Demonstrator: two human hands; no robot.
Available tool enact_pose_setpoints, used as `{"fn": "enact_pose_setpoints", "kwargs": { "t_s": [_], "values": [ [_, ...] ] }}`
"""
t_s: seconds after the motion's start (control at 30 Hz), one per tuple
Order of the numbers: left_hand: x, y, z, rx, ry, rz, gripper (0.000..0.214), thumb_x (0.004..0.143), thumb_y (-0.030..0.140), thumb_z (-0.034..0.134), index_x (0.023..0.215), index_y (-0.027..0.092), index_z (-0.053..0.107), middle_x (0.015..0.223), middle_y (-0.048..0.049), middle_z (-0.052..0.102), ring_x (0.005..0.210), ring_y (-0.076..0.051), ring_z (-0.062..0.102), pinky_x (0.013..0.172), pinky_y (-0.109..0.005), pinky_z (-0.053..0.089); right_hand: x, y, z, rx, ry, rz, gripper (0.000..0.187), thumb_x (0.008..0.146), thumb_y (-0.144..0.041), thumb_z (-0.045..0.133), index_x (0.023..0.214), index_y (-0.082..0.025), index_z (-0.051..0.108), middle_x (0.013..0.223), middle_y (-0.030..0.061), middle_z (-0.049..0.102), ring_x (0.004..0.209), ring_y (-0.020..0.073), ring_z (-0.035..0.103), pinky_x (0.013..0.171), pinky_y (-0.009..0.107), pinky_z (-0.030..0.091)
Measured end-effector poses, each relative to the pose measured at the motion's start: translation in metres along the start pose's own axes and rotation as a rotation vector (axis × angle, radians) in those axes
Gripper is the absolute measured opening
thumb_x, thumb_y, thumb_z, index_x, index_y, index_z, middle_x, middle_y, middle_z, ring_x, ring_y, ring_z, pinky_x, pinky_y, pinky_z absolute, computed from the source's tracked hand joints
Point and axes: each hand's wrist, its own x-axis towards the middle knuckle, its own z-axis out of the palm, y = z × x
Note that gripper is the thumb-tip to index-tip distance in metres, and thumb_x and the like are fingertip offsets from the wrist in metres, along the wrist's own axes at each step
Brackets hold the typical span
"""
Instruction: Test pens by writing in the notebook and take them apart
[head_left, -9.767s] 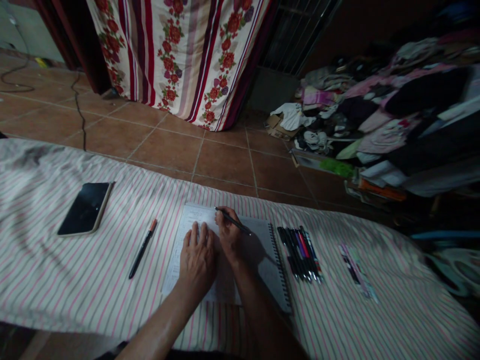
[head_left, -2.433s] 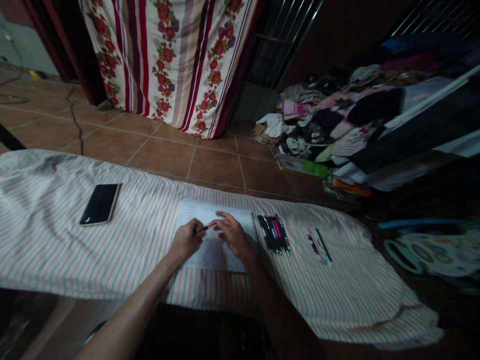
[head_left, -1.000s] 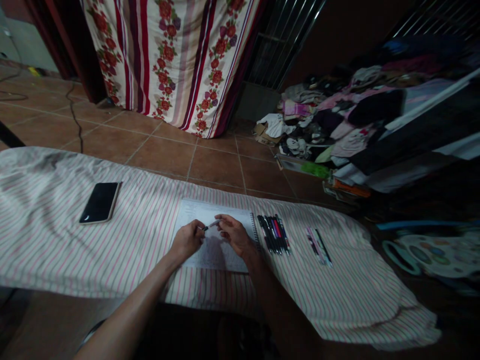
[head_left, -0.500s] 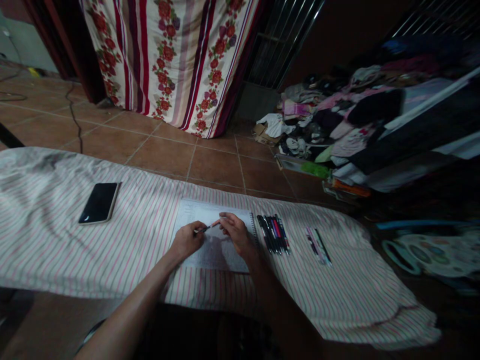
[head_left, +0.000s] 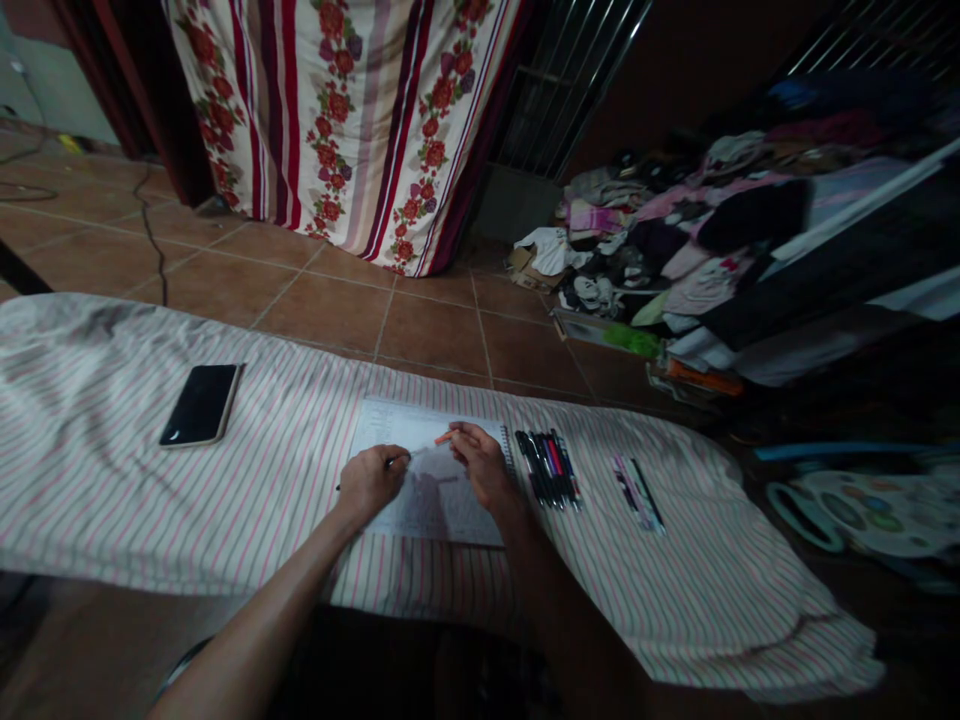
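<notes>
My left hand (head_left: pixel 372 480) is closed around a slim dark pen (head_left: pixel 405 459); one end pokes out past the thumb, the other behind the hand. Between the fingertips of my right hand (head_left: pixel 481 466) is a short orange piece (head_left: pixel 445 438), perhaps a pen cap. It is apart from the pen. Both hands are over a spiral notebook (head_left: pixel 420 517) whose page carries faint marks too small to read. Just right of its spiral, several pens (head_left: pixel 551 470) lie side by side. Farther right is a smaller group of pens (head_left: pixel 637 494).
A dark-screened phone (head_left: pixel 201 405) lies at left on the striped cloth (head_left: pixel 277 480). Beyond the cloth are a tiled floor (head_left: pixel 322 305) and a floral curtain (head_left: pixel 330 120). A heap of clothes (head_left: pixel 675 220) is at the back right, with a patterned plastic chair (head_left: pixel 870 510) below it.
My hands have drawn apart. The orange piece has come away from the pen; it is in my right hand, slightly farther right, while the pen stays in my left.
</notes>
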Motion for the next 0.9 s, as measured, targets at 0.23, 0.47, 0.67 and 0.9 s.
{"fn": "enact_pose_setpoints", "kwargs": {
  "t_s": [0.23,0.47,0.67,0.9],
  "values": [
    [0.001,0.0,0.007,0.037,-0.004,-0.016,0.029,0.084,0.035,0.043,0.096,0.028,0.068,0.09,-0.0043,0.072,0.083,-0.02,0.065,0.062,-0.025,0.038,-0.001,0.004,-0.007,-0.03,-0.007,0.003,0.038,0.061,-0.041,0.068,0.088,-0.016,0.059,0.076,0.0055,0.07,0.058,0.01,0.054,0.053,0.021,0.039],
    [0.001,0.0,0.009,0.08,-0.006,-0.018,0.029,0.083,0.033,0.042,0.094,0.026,0.068,0.088,-0.0053,0.072,0.082,-0.02,0.065,0.061,-0.025,0.038,0.009,0.016,-0.022,-0.125,0.11,-0.02,0.041,0.057,-0.046,0.068,0.082,-0.016,0.056,0.068,0.0055,0.068,0.056,0.0132,0.059,0.054,0.025,0.046],
    [0.001,0.001,0.011,0.115,0.002,-0.025,0.03,0.083,0.033,0.041,0.094,0.026,0.068,0.087,-0.0071,0.071,0.082,-0.023,0.065,0.062,-0.027,0.039,0.015,0.02,-0.028,-0.191,0.206,-0.001,0.036,0.06,-0.045,0.065,0.08,-0.016,0.059,0.059,0.0002,0.062,0.049,0.0115,0.056,0.044,0.021,0.04],
    [0.001,0.0,0.014,0.145,0.011,-0.001,0.031,0.083,0.033,0.04,0.095,0.026,0.067,0.087,-0.0062,0.071,0.083,-0.022,0.065,0.061,-0.027,0.038,0.012,0.021,-0.029,-0.172,0.185,0.031,0.037,0.063,-0.046,0.062,0.083,-0.015,0.057,0.061,0.0025,0.065,0.049,0.0125,0.059,0.043,0.02,0.038]
  ]
}}
